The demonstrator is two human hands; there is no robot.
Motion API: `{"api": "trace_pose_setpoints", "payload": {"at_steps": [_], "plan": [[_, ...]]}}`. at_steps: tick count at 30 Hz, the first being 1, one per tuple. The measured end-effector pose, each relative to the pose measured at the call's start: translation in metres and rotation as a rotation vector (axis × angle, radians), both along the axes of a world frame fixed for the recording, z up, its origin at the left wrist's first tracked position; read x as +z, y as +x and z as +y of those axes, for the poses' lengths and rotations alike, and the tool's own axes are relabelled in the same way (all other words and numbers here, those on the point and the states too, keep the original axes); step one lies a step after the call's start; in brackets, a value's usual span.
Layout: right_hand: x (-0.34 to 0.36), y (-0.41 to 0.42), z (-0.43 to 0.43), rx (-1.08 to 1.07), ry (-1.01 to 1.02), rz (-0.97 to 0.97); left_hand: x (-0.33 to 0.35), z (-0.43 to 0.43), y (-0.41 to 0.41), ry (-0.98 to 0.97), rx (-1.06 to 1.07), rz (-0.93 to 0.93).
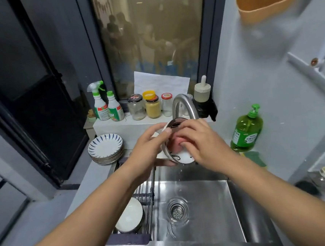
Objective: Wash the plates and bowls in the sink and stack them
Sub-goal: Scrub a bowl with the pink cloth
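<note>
My left hand (150, 149) grips a white bowl (183, 157) with black swirl marks, tilted on its side above the steel sink (205, 208) and just below the tap (183, 106). My right hand (201, 143) presses a pink sponge (174, 144) against the bowl's side, fingers curled round it. Water drips from the bowl into the sink. A stack of blue-patterned plates (106, 149) sits on the counter to the left. White bowls (130, 216) lie in a wire rack (148, 195) along the sink's left edge.
A green dish soap bottle (246, 129) stands right of the sink, with a green sponge (255, 157) below it. Spray bottles (106, 106) and jars (152, 106) line the ledge behind the tap. The drain strainer (177, 210) sits mid-basin.
</note>
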State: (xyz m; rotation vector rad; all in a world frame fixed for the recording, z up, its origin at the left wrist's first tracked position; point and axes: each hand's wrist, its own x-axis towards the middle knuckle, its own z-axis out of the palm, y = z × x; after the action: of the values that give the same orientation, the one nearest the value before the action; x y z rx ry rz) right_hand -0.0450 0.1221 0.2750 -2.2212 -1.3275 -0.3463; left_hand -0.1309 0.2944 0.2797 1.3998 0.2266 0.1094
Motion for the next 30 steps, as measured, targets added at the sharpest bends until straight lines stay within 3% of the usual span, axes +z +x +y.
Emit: {"api": "trace_pose_setpoints", "payload": {"at_steps": [3,5,9,10,11,12,15,16,18,22,24,25,28,30], "plan": [[-0.006,-0.008,0.008,0.108,-0.189,-0.004,0.002,0.007,0.0,-0.039,0.07,-0.033],[-0.009,-0.021,0.01,0.102,-0.205,0.077,0.0,0.012,0.0,-0.052,0.133,-0.058],[-0.01,-0.054,0.03,0.176,0.077,0.708,-0.009,0.013,-0.001,-0.079,0.187,-0.069],[-0.014,-0.057,0.035,0.193,0.116,0.778,-0.01,0.014,-0.001,-0.1,0.191,-0.06],[-0.015,-0.059,0.037,0.216,0.13,0.77,-0.01,0.016,-0.001,-0.12,0.188,-0.052],[-0.013,-0.057,0.034,0.211,0.061,0.626,-0.009,0.019,-0.002,-0.145,0.176,-0.04],[-0.018,-0.021,0.014,0.096,-0.242,-0.154,-0.005,0.032,-0.004,-0.188,0.113,0.008],[-0.02,-0.008,0.007,0.097,-0.327,-0.272,-0.004,0.034,-0.005,-0.193,0.087,0.026],[-0.021,0.005,0.001,0.103,-0.375,-0.239,-0.004,0.033,-0.005,-0.207,0.073,0.054],[-0.034,-0.031,0.026,0.117,0.064,0.337,-0.01,0.026,0.0,-0.222,0.155,0.062],[-0.034,-0.043,0.03,0.126,0.159,0.515,-0.008,0.025,0.001,-0.198,0.14,0.086],[-0.034,-0.04,0.026,0.142,0.134,0.474,-0.007,0.026,-0.001,-0.181,0.104,0.116],[-0.031,-0.017,0.008,0.218,-0.028,0.112,0.001,0.038,-0.004,-0.109,-0.061,0.285],[-0.029,-0.014,0.003,0.236,-0.044,0.122,-0.001,0.046,-0.004,-0.081,-0.155,0.364]]}}
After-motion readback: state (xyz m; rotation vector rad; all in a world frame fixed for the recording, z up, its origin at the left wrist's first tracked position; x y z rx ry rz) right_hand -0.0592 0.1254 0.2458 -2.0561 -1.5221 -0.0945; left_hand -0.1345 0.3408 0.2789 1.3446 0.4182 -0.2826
